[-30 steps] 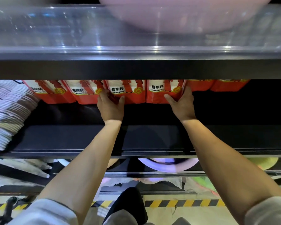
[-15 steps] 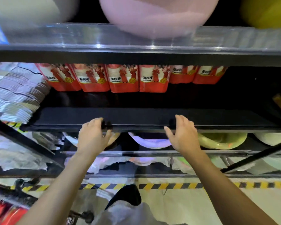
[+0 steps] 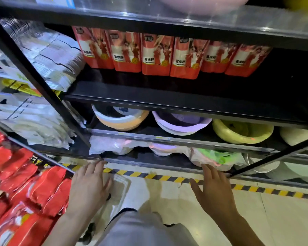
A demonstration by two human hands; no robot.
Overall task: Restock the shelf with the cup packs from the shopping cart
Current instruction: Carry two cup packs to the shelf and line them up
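The left hand and right hand hover low in the frame, fingers straight, slightly apart, holding nothing. The loose cup packs lie heaped in the shopping cart at lower left, just beside the left hand, long axes slanting toward upper right. That hand is nearer, so the next reach probably goes left and down. The stocked row stands on the shelf at upper centre.

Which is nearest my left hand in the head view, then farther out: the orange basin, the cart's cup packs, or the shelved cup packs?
1. cart's cup packs: right beside the left hand, on its left.
2. orange basin: on the lower shelf, up past the fingertips.
3. shelved cup packs: on the shelf above, set towards the back.
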